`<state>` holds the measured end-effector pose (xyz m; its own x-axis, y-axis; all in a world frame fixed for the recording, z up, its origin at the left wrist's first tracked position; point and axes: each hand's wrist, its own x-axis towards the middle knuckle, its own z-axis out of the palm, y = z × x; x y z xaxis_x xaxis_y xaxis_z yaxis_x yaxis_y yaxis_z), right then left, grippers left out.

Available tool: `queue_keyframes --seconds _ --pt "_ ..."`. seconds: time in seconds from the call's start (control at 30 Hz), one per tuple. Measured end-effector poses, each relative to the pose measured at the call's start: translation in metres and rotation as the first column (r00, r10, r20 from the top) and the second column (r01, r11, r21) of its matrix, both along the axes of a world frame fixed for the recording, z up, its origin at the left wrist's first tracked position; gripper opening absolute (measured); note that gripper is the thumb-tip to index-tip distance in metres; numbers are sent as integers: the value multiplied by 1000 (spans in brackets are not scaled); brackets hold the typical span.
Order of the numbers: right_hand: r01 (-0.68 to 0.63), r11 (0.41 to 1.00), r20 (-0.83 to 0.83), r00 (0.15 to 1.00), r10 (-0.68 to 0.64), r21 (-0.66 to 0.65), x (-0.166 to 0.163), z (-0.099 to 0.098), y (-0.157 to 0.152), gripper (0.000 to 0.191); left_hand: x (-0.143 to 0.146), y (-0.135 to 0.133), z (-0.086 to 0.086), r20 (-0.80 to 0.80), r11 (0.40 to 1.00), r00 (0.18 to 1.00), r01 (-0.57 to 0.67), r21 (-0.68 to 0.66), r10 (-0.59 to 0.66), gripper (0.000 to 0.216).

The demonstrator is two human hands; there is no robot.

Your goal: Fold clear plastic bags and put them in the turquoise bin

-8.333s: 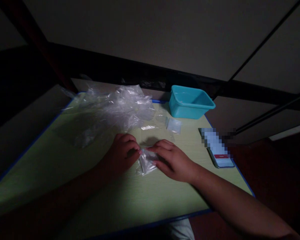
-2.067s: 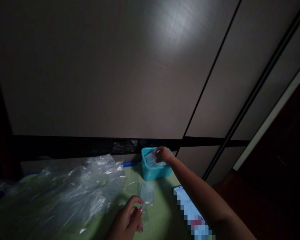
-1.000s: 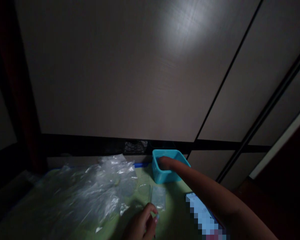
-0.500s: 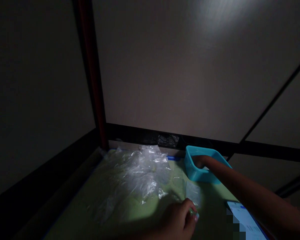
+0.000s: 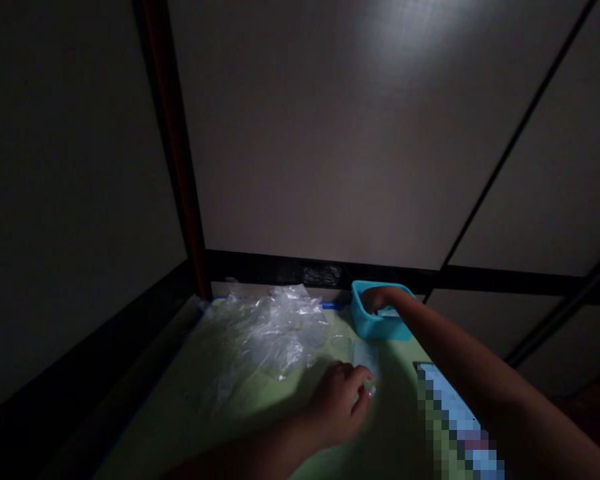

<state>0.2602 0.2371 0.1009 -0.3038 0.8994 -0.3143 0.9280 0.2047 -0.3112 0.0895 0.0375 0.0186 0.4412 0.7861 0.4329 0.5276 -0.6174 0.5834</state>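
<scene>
My right hand [image 5: 383, 298] reaches over the teal plastic tub [image 5: 367, 325] at the far side of the green table [image 5: 250, 427], with its fingers curled above or inside the rim; what they grip is hidden. My left hand [image 5: 341, 400] rests on the table with its fingertips pinched at the near edge of a small clear flat bag [image 5: 365, 353] that lies just in front of the tub. The room is dim.
A crumpled heap of clear plastic bags [image 5: 270, 333] covers the far left of the table. A phone [image 5: 455, 420] with a lit screen lies at the right edge. A dark red post [image 5: 173, 153] and pale wall panels stand behind the table.
Earlier both hands worked a small clear bag at the table's middle. The right hand has since carried it to the teal tub and stays there; the left hand has shifted onto another small bag.
</scene>
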Motion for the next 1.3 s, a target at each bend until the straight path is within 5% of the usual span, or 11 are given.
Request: queue_keyframes --seconds 0.1,0.23,0.4,0.53,0.73,0.83,0.93,1.07,1.13,1.23,1.3 --pt "-54 998 -11 998 54 -23 5 22 -2 2 -29 15 25 -88 992 993 -71 106 81 18" --pt "-147 967 -249 948 198 208 24 41 -34 14 -104 50 41 -69 940 938 -336 66 340 27" --pt "-238 946 -385 870 308 219 37 36 -110 26 -191 80 28 17 831 835 -545 -112 550 32" --pt "-244 948 -357 883 304 203 36 27 -161 25 -218 90 42 209 804 780 -545 -237 590 32" --pt "-194 955 -412 869 273 223 36 23 -208 26 -202 77 110 617 847 589 -439 -299 523 30" --pt "-165 938 -583 747 321 306 22 16 -223 36 -167 41 129 701 922 604 -183 -341 379 31" --pt "-102 937 -748 576 330 334 0 5 -226 60 -127 2 133 742 888 608 124 -442 284 24" --pt "16 954 -904 325 278 299 -28 -13 -214 83 -91 -21 122 758 767 575 322 -555 308 21" --pt "-32 980 -953 230 198 196 -37 -24 -208 70 -81 -20 105 741 749 575 307 -588 347 26" --pt "-124 988 -961 248 118 90 -43 -41 -202 35 -76 -15 69 713 718 544 260 -645 443 31" --pt "-150 989 -956 288 51 8 -43 -51 -201 38 -78 -14 48 693 691 529 250 -678 489 39"
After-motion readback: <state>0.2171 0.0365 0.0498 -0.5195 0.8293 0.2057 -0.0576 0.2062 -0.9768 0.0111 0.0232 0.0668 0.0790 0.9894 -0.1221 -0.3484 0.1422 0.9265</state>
